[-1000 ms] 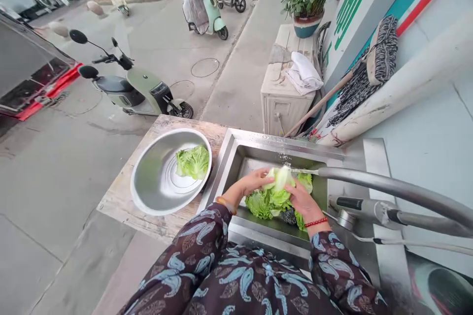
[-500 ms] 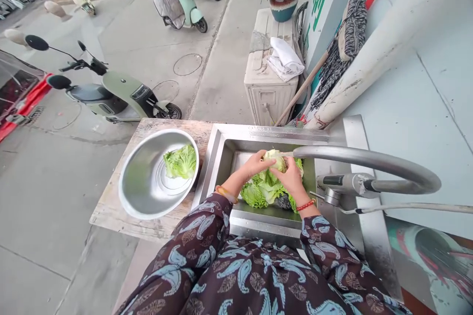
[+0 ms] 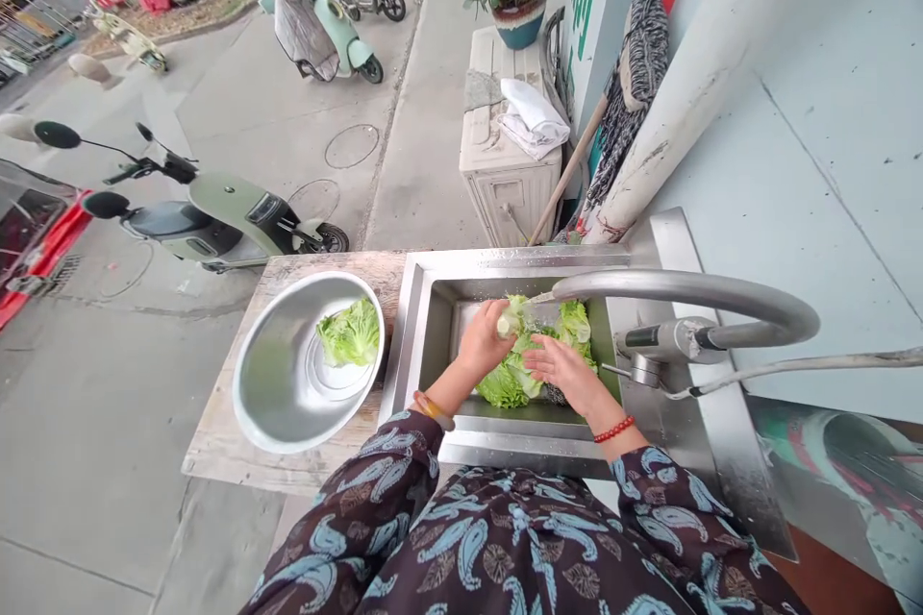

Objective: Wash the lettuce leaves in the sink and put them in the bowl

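My left hand [image 3: 485, 338] grips a piece of pale green lettuce [image 3: 513, 315] under the mouth of the faucet [image 3: 670, 286], where water splashes. Beside it, my right hand [image 3: 566, 370] is open, its fingers stretched toward the left hand and holding nothing. More lettuce leaves [image 3: 505, 386] lie below both hands in the steel sink [image 3: 427, 346]. Part of a dark, mesh-like item [image 3: 557, 395] shows by the right hand; I cannot make out what it is. To the left, a metal basin [image 3: 270, 375] holds another lettuce piece [image 3: 349, 333].
The basin stands on a worn wooden board [image 3: 223, 447] left of the sink. Behind the sink are an appliance casing [image 3: 480, 149] with a white cloth [image 3: 535, 115], a potted plant [image 3: 519, 19] and a mop [image 3: 635, 58]. A green scooter [image 3: 231, 211] is parked beyond the board.
My hands have drawn apart. My right hand has let go of the lettuce and opened, while the left keeps hold of it under the water. The view has shifted slightly.
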`<state>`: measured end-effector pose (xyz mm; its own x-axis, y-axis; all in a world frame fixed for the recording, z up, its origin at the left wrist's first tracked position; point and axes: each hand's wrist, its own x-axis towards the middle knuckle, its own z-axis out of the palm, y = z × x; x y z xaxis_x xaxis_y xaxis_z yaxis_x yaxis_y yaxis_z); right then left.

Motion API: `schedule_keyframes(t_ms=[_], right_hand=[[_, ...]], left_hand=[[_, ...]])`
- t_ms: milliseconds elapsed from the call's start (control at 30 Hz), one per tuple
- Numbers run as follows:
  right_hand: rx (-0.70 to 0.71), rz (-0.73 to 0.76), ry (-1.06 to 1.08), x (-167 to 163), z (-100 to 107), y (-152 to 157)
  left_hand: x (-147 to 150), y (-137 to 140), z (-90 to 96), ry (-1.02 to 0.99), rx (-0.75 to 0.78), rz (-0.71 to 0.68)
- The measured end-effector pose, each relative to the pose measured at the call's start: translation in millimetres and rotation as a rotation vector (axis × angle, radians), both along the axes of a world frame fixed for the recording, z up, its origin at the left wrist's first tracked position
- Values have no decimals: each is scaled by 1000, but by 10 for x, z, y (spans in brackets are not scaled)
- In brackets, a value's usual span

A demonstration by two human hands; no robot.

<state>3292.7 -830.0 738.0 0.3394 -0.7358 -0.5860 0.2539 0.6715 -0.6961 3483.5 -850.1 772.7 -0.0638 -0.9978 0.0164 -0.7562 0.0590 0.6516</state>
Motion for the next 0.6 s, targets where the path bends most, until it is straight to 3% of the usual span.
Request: schedule_keyframes(t_ms=[67, 167, 300, 400, 500, 600], right_hand=[[195, -2, -264, 74, -29, 71], [305, -113, -401, 225, -69, 122], [198, -279, -340, 309, -170, 142], [131, -295, -210, 304, -259, 140], [18, -257, -91, 307, -286, 124], [-115, -215, 0, 348, -248, 137]], left_hand=[[-89, 161, -86, -71, -45, -141], [-174, 423, -219, -140, -91, -299], [-162, 704, -250, -61, -87, -472], [-144, 834, -184, 48, -38, -503], [-125, 885, -149, 196, 52, -406], [-82, 827, -191, 346, 130, 38]])
